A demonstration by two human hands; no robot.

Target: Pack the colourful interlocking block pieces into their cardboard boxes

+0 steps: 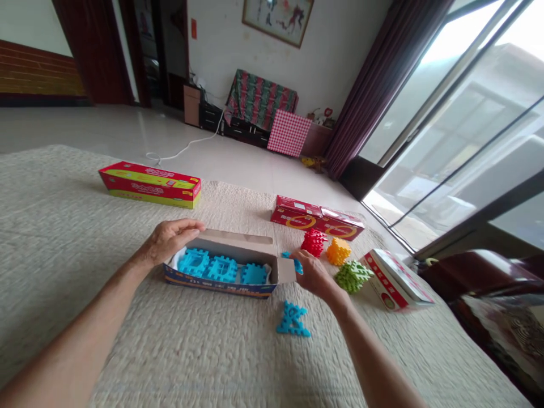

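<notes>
Three blue blocks (227,272) sit in a row inside a long open box (216,285), which lies on a pale quilted cover (204,351) with its end flap (286,271) turned outward on the right. Left hand (172,235) at the box's far left corner, fingers stretched forward and close together; whether it grips the cardboard cannot be told. Right hand (312,269) just beyond the flap, fingers bent downward over a blue piece (300,267) partly hidden there; firmness of hold cannot be told. One more blue interlocking piece (293,319) lies nearer the person, right of the box. Beyond the right hand, a red block (313,243), a yellow block (339,252) and a green block (353,276) form a slanting line. Dark-red boxes (297,213) stand behind these; a white-and-red box (395,280) lies just right of the green block. A red-and-lime box (151,184) rests farther off, on the left.
</notes>
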